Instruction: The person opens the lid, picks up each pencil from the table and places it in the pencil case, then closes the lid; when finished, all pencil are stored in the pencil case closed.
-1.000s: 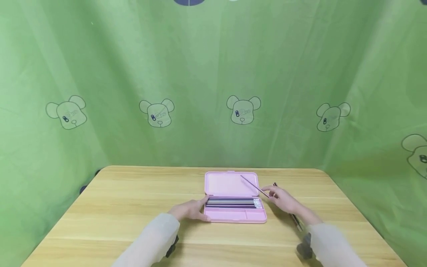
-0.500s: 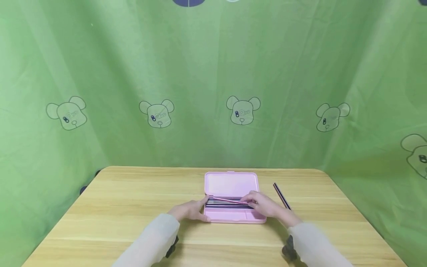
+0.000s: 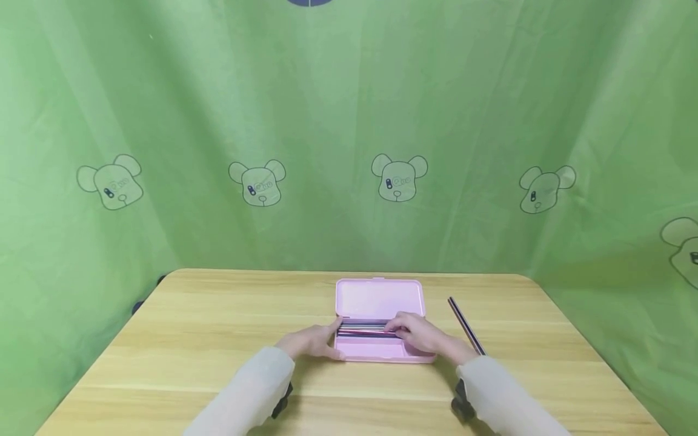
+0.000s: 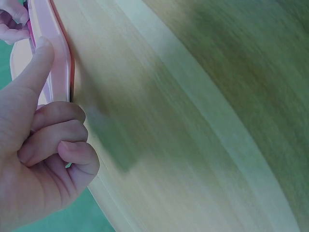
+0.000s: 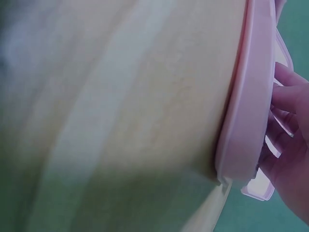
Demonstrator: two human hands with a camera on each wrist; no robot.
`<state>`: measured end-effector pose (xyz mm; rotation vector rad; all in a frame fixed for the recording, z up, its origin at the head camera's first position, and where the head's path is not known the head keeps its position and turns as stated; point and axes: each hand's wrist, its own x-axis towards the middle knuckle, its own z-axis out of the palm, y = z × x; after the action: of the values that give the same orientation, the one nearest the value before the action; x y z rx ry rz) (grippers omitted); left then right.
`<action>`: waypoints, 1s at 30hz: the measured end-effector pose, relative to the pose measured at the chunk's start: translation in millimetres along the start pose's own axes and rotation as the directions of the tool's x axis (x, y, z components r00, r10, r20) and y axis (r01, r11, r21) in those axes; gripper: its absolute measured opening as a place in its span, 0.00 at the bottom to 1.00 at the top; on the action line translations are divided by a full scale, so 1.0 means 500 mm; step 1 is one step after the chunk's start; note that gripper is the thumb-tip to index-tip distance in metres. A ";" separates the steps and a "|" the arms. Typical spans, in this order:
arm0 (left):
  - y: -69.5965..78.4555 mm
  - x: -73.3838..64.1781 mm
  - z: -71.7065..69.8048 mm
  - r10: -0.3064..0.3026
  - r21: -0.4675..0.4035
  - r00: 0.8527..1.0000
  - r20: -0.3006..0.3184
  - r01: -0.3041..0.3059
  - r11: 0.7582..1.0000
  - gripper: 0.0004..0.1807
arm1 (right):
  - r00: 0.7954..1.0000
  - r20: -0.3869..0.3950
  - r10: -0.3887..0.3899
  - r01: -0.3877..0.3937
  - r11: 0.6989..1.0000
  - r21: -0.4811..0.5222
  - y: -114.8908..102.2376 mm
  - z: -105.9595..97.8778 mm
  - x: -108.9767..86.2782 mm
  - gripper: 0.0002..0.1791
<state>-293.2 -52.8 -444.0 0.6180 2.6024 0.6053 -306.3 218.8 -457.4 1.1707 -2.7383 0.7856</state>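
Note:
A pink pencil case (image 3: 371, 347) lies on the table with its lid (image 3: 378, 298) laid back. Several dark striped pencils (image 3: 349, 334) fill its rear compartment. My left hand (image 3: 311, 341) grips the case's left end between thumb and forefinger; in the left wrist view, the thumb (image 4: 42, 53) rests on the rim and the other fingers are curled. Over the compartment's right part, my right hand (image 3: 418, 334) pinches a reddish pencil (image 3: 366, 331) lying along the others. Its fingers hide the pencils' right ends. In the right wrist view the case wall (image 5: 248, 106) hides the fingertips' contact.
Dark pencils (image 3: 465, 323) lie slanted on the wooden table (image 3: 229, 315) right of the case, partly behind the right forearm. In front of the pencils the case has an open tray and a small compartment. A green curtain (image 3: 327, 230) hangs behind the table.
My right hand has come left and down from beside the lid, bringing the pencil into the rear compartment. It now lies nearly level with the others. The left hand stays on the case.

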 end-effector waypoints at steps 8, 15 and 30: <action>0.001 0.002 0.001 0.005 0.028 1.000 -0.002 -0.005 1.000 0.51 | 1.000 -0.009 -0.016 0.016 1.000 0.012 0.001 0.003 0.000 0.12; 0.003 0.001 -0.002 0.010 0.039 1.000 -0.001 -0.010 0.999 0.51 | 1.000 -0.009 -0.017 0.017 1.000 -0.009 0.002 0.001 0.000 0.14; 0.003 0.000 -0.002 0.015 0.045 1.000 -0.005 -0.015 0.999 0.51 | 1.000 -0.014 -0.014 0.014 1.000 -0.009 -0.005 -0.002 -0.002 0.14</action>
<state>-292.9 -51.9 -442.3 0.6517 2.6248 0.5558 -303.9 218.6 -455.6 1.1767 -2.7161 0.7758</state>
